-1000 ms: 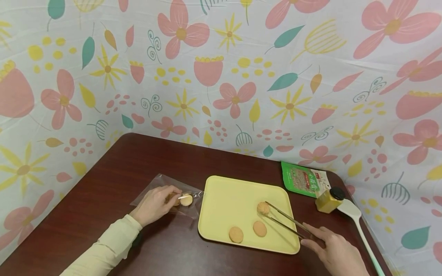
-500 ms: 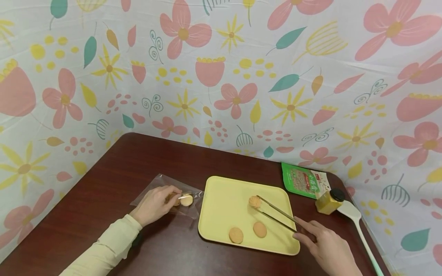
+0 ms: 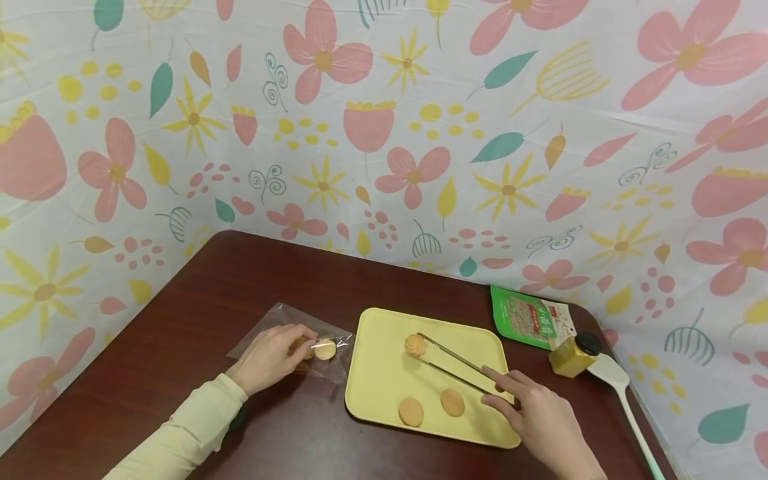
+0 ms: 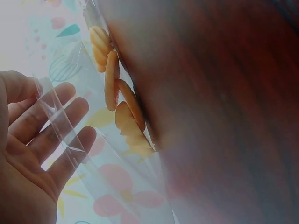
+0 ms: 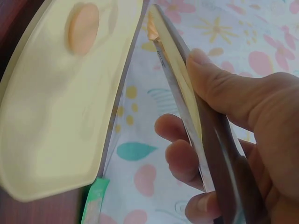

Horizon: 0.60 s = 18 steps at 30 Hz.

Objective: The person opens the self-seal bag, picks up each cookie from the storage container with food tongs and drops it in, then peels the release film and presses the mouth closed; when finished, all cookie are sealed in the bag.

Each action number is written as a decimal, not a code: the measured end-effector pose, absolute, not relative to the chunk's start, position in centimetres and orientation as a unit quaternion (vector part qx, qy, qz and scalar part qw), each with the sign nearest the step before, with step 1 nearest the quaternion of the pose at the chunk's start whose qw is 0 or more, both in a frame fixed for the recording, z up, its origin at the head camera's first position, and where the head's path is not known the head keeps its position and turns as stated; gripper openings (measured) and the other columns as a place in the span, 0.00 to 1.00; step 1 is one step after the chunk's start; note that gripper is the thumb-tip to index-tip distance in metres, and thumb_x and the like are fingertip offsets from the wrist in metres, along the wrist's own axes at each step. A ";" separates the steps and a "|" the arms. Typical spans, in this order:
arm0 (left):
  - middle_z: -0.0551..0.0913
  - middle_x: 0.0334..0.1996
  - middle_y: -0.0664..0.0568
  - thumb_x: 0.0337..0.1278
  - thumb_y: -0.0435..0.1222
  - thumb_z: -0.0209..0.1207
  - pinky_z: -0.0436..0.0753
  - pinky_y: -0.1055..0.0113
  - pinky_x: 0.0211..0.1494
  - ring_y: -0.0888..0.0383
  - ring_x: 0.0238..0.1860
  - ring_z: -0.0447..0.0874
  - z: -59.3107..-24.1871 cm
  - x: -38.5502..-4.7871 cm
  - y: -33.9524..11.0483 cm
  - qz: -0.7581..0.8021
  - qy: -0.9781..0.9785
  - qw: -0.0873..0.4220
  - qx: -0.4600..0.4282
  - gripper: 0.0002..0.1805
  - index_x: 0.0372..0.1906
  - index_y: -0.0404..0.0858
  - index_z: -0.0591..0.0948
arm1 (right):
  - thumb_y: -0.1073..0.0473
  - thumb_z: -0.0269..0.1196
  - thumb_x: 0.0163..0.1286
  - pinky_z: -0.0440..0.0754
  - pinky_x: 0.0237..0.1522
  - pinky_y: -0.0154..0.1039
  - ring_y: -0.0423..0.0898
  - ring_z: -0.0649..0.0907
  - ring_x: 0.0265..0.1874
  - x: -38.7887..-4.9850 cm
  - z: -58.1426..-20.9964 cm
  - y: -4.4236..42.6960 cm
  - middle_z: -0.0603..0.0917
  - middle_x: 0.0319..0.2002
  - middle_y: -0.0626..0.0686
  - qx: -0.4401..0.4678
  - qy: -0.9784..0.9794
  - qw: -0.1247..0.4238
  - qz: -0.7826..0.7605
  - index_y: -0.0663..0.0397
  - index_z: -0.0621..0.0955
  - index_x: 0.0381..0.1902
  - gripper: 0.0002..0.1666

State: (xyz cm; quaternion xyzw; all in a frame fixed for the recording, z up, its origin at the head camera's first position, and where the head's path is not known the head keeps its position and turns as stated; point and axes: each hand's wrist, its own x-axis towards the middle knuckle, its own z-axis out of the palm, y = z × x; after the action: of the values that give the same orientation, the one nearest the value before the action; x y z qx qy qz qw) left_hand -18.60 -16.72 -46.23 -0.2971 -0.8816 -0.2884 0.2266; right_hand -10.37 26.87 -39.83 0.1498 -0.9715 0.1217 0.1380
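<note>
My left hand (image 3: 273, 353) pinches the edge of a clear plastic bag (image 3: 270, 320) between thumb and forefinger. Behind the film, the other fingers spread out in the left wrist view. Several cookies (image 4: 111, 81) lie inside the bag. In my right hand (image 3: 543, 417) I hold metal tongs (image 3: 459, 358), whose tips grip a swirled cookie (image 3: 415, 345) over the yellow tray (image 3: 384, 323). On the tray's near part lie two flat-looking cookies, a left one (image 3: 411, 412) and a right one (image 3: 453, 403). The right wrist view shows the thumb pressing one tong arm, fingers around the other.
Behind the tray's right corner lies a green food pouch (image 3: 525, 317). Beside it are a yellow jar (image 3: 570, 357) with a black lid and a white spatula (image 3: 615, 377) near the right table edge. A floral cloth (image 3: 384, 167) hangs behind the dark table (image 3: 282, 273).
My right hand has moved left, carrying the swirled cookie in the tongs across the tray. The left hand and bag have stayed put.
</note>
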 end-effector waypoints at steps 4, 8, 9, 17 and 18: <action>0.85 0.32 0.59 0.55 0.33 0.68 0.74 0.73 0.27 0.69 0.25 0.73 -46.3 -18.6 -16.8 -0.287 -0.880 0.231 -0.300 0.06 0.38 0.42 0.84 | 0.46 0.72 0.58 0.63 0.15 0.30 0.27 0.64 0.16 -10.9 -39.9 26.0 0.75 0.31 0.32 0.171 -0.966 0.142 0.130 0.38 0.83 0.55 0.25; 0.85 0.32 0.59 0.55 0.32 0.68 0.74 0.73 0.27 0.69 0.25 0.73 -46.3 -18.7 -16.8 -0.290 -0.878 0.232 -0.301 0.07 0.38 0.41 0.84 | 0.47 0.72 0.57 0.64 0.15 0.29 0.26 0.64 0.17 -11.4 -40.0 25.2 0.75 0.31 0.32 0.201 -0.957 0.160 0.133 0.38 0.84 0.55 0.26; 0.85 0.32 0.59 0.55 0.32 0.68 0.75 0.73 0.27 0.69 0.25 0.74 -46.3 -18.7 -16.8 -0.290 -0.878 0.232 -0.301 0.07 0.38 0.41 0.84 | 0.47 0.72 0.57 0.64 0.16 0.29 0.26 0.64 0.17 -11.5 -40.0 25.0 0.76 0.31 0.31 0.208 -0.955 0.165 0.132 0.38 0.84 0.55 0.26; 0.84 0.31 0.59 0.55 0.33 0.68 0.74 0.73 0.26 0.69 0.24 0.73 -46.2 -18.7 -16.8 -0.287 -0.877 0.238 -0.302 0.06 0.38 0.42 0.84 | 0.48 0.72 0.57 0.65 0.18 0.29 0.25 0.66 0.19 -12.4 -40.1 23.4 0.78 0.32 0.33 0.236 -0.948 0.158 0.141 0.35 0.83 0.56 0.27; 0.84 0.31 0.60 0.55 0.33 0.68 0.74 0.73 0.26 0.69 0.24 0.73 -46.2 -18.7 -16.8 -0.287 -0.877 0.239 -0.303 0.06 0.37 0.42 0.84 | 0.48 0.72 0.57 0.66 0.18 0.29 0.25 0.66 0.19 -12.5 -40.2 23.3 0.78 0.33 0.33 0.240 -0.948 0.157 0.141 0.35 0.83 0.56 0.27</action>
State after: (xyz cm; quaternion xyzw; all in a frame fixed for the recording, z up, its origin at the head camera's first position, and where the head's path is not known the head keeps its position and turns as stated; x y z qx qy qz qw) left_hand -18.66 -16.79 -46.24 -0.3025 -0.8772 -0.2865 0.2386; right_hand -12.47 23.27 -40.19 0.2397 -0.9476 0.1411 0.1573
